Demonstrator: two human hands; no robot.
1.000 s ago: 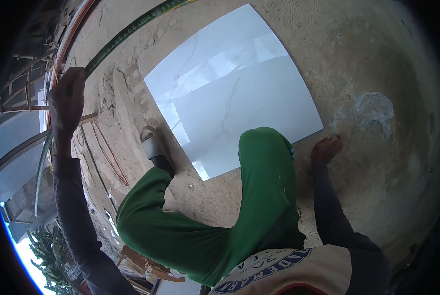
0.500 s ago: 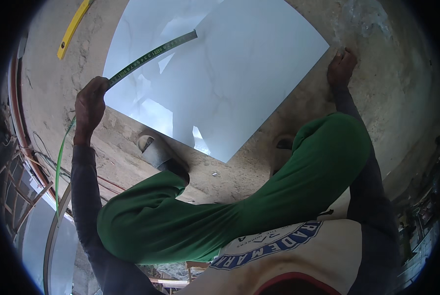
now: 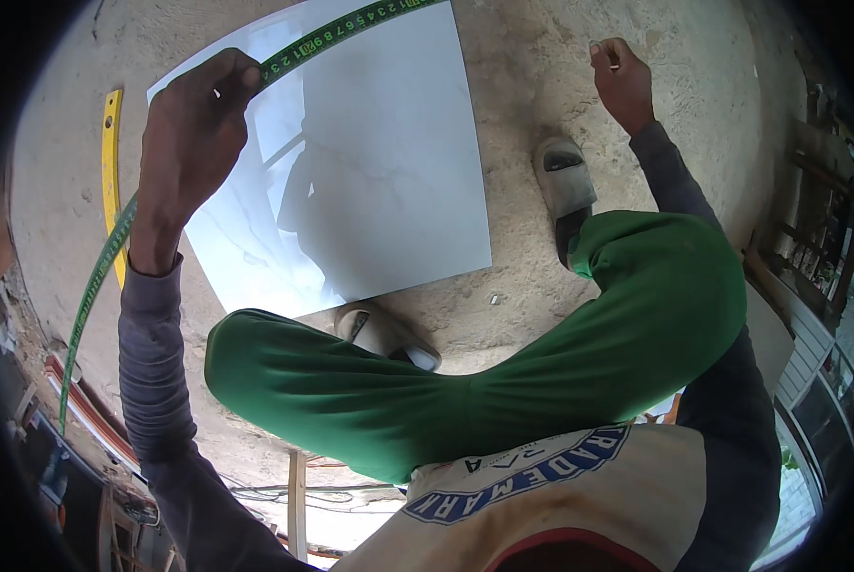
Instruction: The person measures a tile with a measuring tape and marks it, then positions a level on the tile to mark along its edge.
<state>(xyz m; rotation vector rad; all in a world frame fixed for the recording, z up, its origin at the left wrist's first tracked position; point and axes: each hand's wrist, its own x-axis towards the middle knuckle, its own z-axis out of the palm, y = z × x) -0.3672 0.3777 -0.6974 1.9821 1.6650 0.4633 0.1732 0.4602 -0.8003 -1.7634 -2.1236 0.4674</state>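
Observation:
My left hand point(image 3: 193, 133) is closed in a pinch on the green blade of a tape measure point(image 3: 350, 27). The blade curves from these fingers over a large glossy white tile point(image 3: 403, 195) and past the upper edge of the view. Its other length trails down outside my left forearm. Faint grey veins and bright reflections show on the tile, which lies on the rough floor. To the right, apart from the tile, my right hand point(image 3: 622, 88) hangs above the floor with fingers curled together. A tiny pale spot shows between them, too small to name.
A yellow spirit level point(image 3: 111, 162) lies left of the tile, partly behind my left wrist. My slippered feet are near the tile, the right slipper point(image 3: 564, 179) beside it and the left slipper point(image 3: 379, 336) at its near edge. A small whitish bit point(image 3: 494, 299) lies between them.
The view has turned, so the tile sits further left. My left hand appears higher and larger, still pinching the blade. My right hand has come away from beside the tile's corner.

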